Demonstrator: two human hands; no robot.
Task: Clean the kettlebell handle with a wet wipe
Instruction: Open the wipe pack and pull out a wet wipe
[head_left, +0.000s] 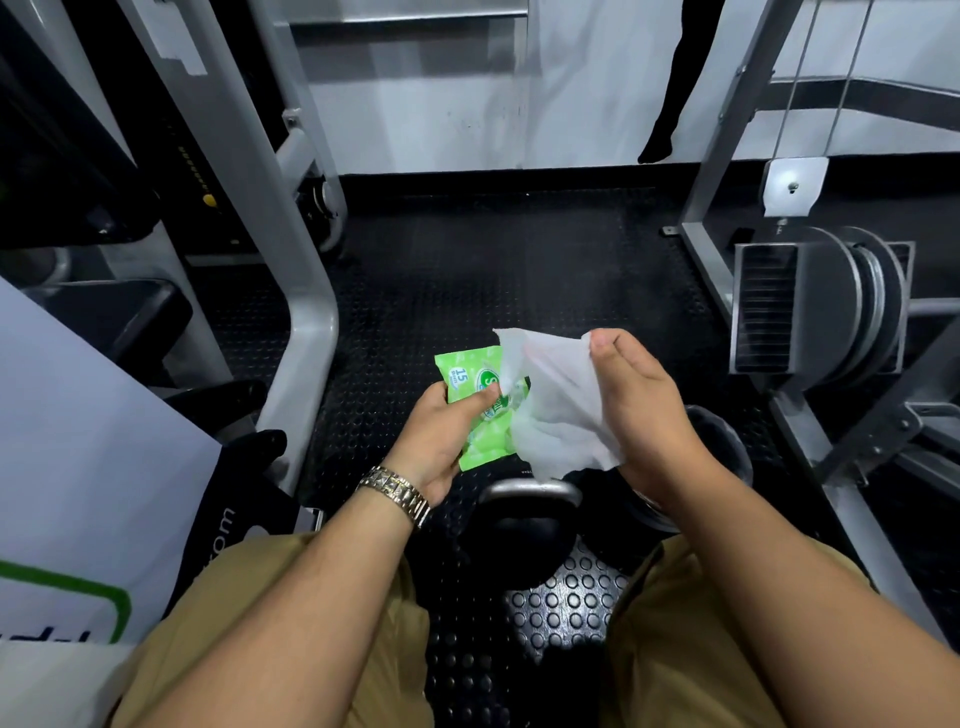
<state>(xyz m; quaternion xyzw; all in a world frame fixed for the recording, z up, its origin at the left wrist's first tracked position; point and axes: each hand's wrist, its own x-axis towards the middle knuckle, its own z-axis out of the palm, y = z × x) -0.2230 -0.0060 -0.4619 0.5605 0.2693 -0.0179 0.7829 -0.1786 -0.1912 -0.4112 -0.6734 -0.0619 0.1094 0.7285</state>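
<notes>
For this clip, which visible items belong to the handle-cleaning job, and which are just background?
Belongs to the job:
white wet wipe, held by the right hand
green wipe packet, held by the left hand
black kettlebell with grey metal handle

Background:
grey steel machine frame
round metal weight plates
studded black rubber floor mat

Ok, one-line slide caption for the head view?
Right hand pulls a wet wipe from the green pack above the kettlebell handle.

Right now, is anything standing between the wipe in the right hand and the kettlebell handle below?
Nothing visible. The wet wipe hangs from the right hand just above the kettlebell handle; the left hand holds the green pack off to the side.
</notes>
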